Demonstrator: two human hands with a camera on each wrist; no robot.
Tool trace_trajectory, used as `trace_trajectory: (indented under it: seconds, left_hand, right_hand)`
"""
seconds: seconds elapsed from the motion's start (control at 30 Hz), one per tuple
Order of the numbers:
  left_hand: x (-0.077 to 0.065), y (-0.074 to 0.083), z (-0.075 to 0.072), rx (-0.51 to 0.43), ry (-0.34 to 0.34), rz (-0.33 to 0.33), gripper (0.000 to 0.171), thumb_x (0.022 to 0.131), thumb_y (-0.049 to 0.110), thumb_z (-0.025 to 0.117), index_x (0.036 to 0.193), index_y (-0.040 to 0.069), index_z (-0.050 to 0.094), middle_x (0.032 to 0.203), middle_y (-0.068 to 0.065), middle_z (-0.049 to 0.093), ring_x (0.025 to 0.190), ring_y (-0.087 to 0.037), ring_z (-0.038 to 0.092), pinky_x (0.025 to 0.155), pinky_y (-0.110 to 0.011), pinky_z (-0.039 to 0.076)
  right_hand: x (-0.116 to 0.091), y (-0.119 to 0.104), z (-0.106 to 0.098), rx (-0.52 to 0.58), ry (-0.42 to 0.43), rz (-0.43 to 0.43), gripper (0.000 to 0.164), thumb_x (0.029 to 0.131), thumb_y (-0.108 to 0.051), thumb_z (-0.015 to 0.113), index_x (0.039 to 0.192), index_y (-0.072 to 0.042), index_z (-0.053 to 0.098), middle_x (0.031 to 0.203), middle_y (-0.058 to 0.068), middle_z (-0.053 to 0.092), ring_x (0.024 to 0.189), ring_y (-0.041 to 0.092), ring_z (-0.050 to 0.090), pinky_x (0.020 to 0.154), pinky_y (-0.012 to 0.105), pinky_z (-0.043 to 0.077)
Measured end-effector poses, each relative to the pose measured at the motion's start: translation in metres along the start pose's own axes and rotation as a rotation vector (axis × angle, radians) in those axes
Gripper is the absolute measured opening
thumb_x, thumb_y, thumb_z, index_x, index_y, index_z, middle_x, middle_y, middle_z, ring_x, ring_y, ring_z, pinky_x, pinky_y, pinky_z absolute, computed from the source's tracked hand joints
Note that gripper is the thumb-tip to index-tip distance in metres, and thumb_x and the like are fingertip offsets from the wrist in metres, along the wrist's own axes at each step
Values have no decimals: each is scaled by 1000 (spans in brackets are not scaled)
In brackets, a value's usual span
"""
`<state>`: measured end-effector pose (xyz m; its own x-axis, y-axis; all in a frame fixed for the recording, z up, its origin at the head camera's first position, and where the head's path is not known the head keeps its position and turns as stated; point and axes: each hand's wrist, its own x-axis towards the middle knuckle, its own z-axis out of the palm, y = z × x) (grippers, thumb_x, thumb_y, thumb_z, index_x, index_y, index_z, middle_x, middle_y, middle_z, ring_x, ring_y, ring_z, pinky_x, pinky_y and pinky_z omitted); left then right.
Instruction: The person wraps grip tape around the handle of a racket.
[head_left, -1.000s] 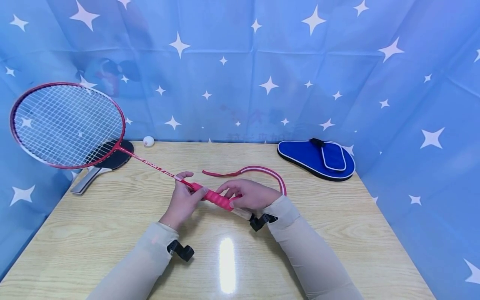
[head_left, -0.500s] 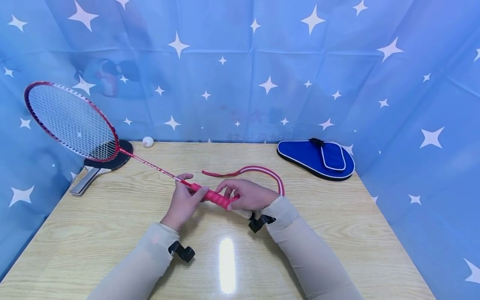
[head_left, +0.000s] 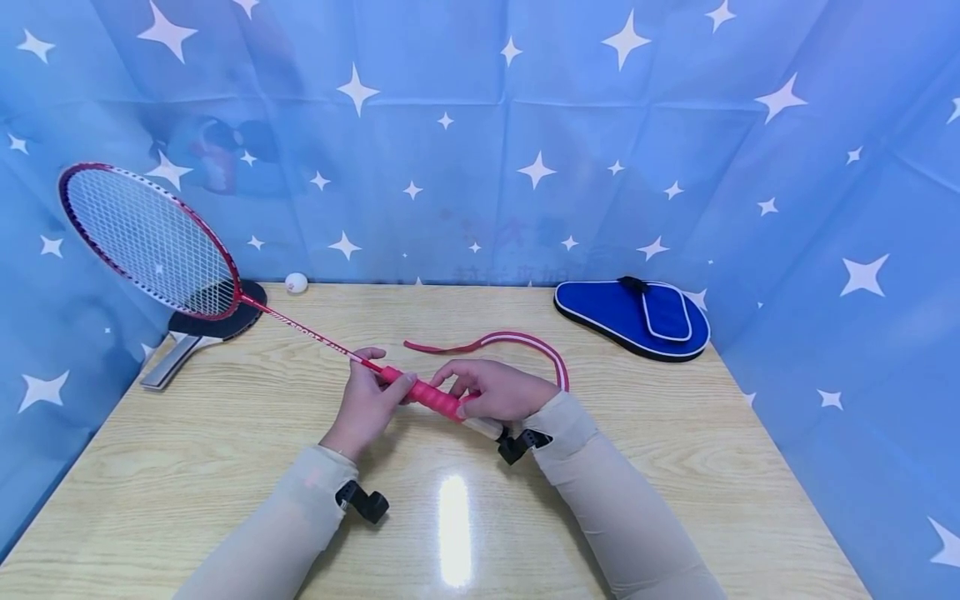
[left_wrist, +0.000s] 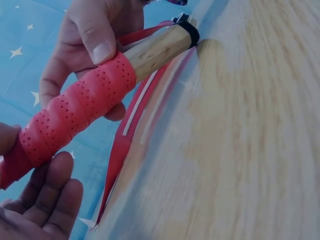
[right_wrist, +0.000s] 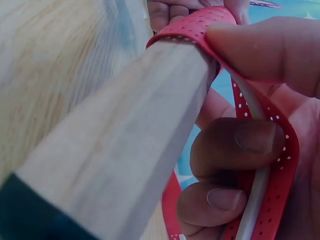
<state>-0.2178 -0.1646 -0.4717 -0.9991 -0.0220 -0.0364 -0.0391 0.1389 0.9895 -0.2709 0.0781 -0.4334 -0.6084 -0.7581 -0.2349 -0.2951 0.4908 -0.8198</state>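
The badminton racket (head_left: 264, 308) is slanting above the wooden table (head_left: 675, 467), its head showing beyond the left rear corner, and wide room is stretching from the handle to the right edge. A blue case (head_left: 626, 321) is lying near the right rear corner; a black paddle (head_left: 243, 318) is lying behind the racket head. The left hand (head_left: 367, 406) is pinching the wrapped handle's upper end. The right hand (head_left: 506, 390) is curling round the red grip strip (head_left: 525, 336), thumb pressing at the wrap's lower end. A white ball (head_left: 297, 283) is resting by the rear edge.
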Motion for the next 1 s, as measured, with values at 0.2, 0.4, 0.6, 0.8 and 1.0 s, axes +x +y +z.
trace_trajectory:
  seconds: [0.2,0.4,0.6,0.8,1.0]
  left_hand:
    - [2,0,1,-91,63,-12,79,98,11,75,149,6,15,118,-26,58,88,-25,76,77,-27,65]
    - [2,-2,1,-100,92,13,79,97,10,76,149,12,16,118,-24,57,81,-25,76,74,-28,66]
    - [1,0,1,-98,100,43,76,97,13,76,146,15,18,114,-22,58,77,-24,75,73,-29,65]
    - [0,3,2,-91,106,23,75,98,12,75,147,10,18,115,-23,58,81,-24,76,74,-27,65]
    - [2,2,2,-125,104,37,76,98,8,74,147,5,16,115,-23,59,84,-24,76,77,-26,65]
  right_hand:
    - [2,1,3,3,10,-19,53,95,-6,74,137,-34,59,115,-4,73,103,18,70,91,37,59]
    - [5,3,4,-32,19,-54,51,96,-10,75,138,-33,56,115,-4,72,103,21,69,89,36,59]
    - [4,3,4,-67,39,-67,52,95,-14,77,140,-32,56,114,-6,71,99,21,69,87,35,60]
    - [5,3,5,-108,42,-82,58,94,-16,80,146,-29,57,112,-8,70,96,23,69,84,33,61]
    - [4,5,3,-90,19,-83,57,97,-15,76,149,-31,58,116,-8,71,99,20,69,89,33,59]
